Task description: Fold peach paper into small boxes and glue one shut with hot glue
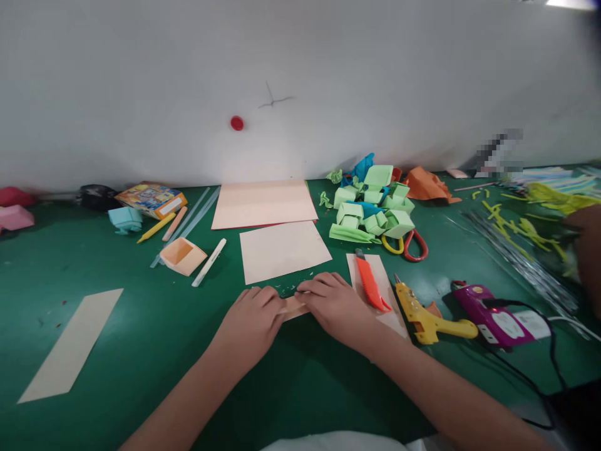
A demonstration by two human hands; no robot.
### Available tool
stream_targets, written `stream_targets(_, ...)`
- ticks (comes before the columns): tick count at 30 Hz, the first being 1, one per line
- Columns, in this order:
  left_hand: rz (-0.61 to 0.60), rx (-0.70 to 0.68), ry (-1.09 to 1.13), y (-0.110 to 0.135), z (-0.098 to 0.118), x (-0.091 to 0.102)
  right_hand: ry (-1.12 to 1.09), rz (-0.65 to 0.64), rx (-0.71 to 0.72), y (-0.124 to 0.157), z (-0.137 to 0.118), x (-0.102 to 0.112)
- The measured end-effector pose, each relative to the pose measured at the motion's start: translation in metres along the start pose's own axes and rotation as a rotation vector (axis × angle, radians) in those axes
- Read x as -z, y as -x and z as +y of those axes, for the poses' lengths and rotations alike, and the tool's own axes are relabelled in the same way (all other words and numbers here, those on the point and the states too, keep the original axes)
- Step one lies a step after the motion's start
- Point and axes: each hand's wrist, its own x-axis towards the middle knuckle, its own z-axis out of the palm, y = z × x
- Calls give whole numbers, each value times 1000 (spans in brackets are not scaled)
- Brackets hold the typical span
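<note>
My left hand (256,316) and my right hand (335,307) are closed on the two ends of a small peach paper strip (295,308), low over the green table. The fingers hide much of it, and a fold seems to run along its length. Just beyond lies a pale peach sheet (284,250), with small paper scraps between it and my hands. A red-orange box cutter (370,285) rests on a peach paper piece (397,316) to the right of my right hand. Further left stands a small folded peach paper box (183,255) beside a white pen-like stick (209,263).
A yellow glue gun (429,316) and a purple power strip (498,319) with cables lie at right. Behind are scissors (416,245) and a pile of green folded paper (375,207). A long paper piece (72,344) lies left. Another person's arm (586,250) shows at the right edge.
</note>
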Motion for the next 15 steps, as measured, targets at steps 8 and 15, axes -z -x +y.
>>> stream_targets(8,57,-43,-279,18,20,-9,108,-114,5,11,-15,8)
stream_targets(15,94,-49,-276,25,22,-23,135,-160,-60,28,-29,12)
